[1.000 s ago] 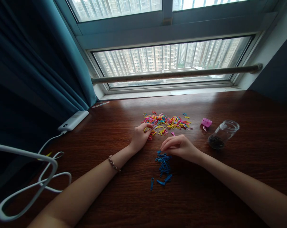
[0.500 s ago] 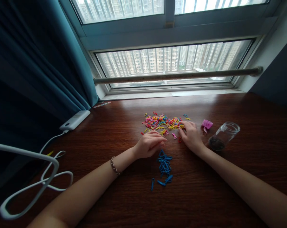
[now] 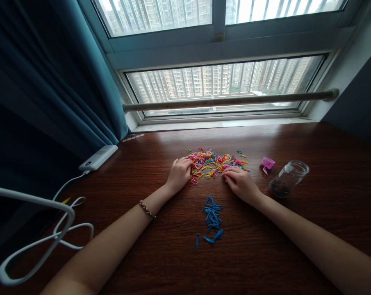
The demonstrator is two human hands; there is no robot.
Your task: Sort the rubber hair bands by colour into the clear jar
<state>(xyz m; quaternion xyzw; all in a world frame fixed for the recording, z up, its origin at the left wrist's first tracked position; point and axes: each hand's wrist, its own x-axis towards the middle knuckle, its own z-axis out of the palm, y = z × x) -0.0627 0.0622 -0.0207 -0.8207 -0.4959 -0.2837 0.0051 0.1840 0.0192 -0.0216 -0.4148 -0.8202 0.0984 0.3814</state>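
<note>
Beneath the window (image 3: pixel 221 52), a brown counter (image 3: pixel 160 254) carries a heap of coloured loops (image 3: pixel 205 158), the left hand (image 3: pixel 179 173) curled at its left edge, the right hand (image 3: pixel 241 184) bunched at its near right edge; whether either pinches a loop I cannot tell. Blue loops (image 3: pixel 212 218) lie apart, nearer the camera

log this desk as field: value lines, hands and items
mixed-colour pile: small red, pink, yellow and blue pieces
blue group: nearer the camera than the pile
left hand: at the pile's left edge, grip unclear
right hand: at the pile's near right edge, grip unclear
glass jar: right of the pile, dark contents
pink item: beyond the jar, to its left
</note>
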